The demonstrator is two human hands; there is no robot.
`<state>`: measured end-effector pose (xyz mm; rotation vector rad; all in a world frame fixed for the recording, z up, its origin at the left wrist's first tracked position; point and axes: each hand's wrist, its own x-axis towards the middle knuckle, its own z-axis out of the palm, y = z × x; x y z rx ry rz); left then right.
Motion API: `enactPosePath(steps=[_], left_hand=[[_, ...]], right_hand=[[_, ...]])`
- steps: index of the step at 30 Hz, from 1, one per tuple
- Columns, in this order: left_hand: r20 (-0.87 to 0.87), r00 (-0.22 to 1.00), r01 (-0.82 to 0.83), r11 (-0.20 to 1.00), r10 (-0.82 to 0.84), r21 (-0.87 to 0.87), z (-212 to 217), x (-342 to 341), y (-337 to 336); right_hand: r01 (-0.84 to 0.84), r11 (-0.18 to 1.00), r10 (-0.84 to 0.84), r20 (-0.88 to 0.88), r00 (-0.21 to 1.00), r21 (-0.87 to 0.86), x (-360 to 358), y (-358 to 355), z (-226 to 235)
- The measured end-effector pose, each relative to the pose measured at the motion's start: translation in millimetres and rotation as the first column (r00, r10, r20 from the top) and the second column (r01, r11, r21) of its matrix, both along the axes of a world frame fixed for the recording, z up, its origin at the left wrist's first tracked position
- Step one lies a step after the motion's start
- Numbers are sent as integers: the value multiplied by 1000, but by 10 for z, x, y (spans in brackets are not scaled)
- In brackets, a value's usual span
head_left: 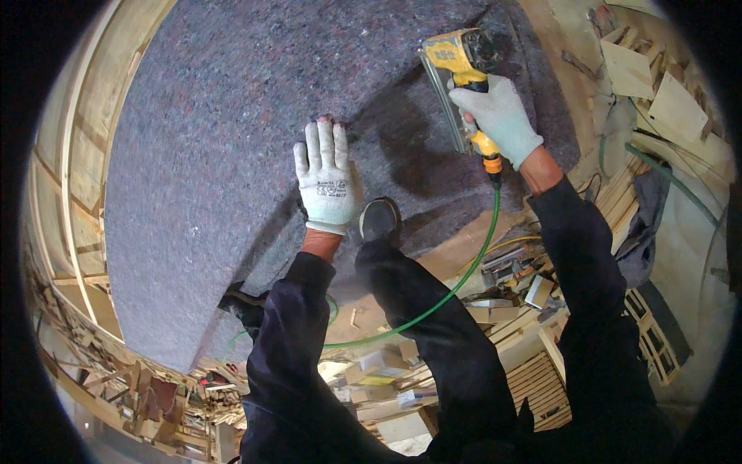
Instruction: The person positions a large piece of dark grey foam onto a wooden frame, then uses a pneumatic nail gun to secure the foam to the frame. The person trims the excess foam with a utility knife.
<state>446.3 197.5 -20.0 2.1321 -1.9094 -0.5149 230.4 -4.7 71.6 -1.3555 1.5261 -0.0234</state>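
Yellow pneumatic stapler [457, 73] stands nose-down on grey felt sheet [224, 155], green hose [464, 271] trailing.

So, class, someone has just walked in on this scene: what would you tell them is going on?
A person in white work gloves leans over a large sheet of grey felt draped on a curved wooden frame. The left hand lies flat on the felt, pressing it down. The right hand grips a yellow staple gun with its nose against the felt; a green hose trails from its handle. One shoe rests on the felt. Wood offcuts lie around.
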Motion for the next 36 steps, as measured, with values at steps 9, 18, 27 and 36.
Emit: enactPosePath(steps=[9, 18, 27, 36], left_hand=[[-7, 1000, -28, 1000, 28, -12, -17, -32, 24], [-9, 999, -44, 999, 44, -17, -24, 2, 139], [-13, 989, -145, 987, 146, 67, 135, 347, 778], [28, 977, -215, 973, 214, 78, 143, 718, 1455]], right_hand=[[-12, 1000, 11, -32, 999, -17, 111, 132, 44], [-165, 986, 165, -83, 983, 11, 449, 482, 47], [-368, 929, 364, -67, 929, -51, 825, 971, -56], [-446, 895, 445, -52, 894, -17, 1174, 1489, 48]])
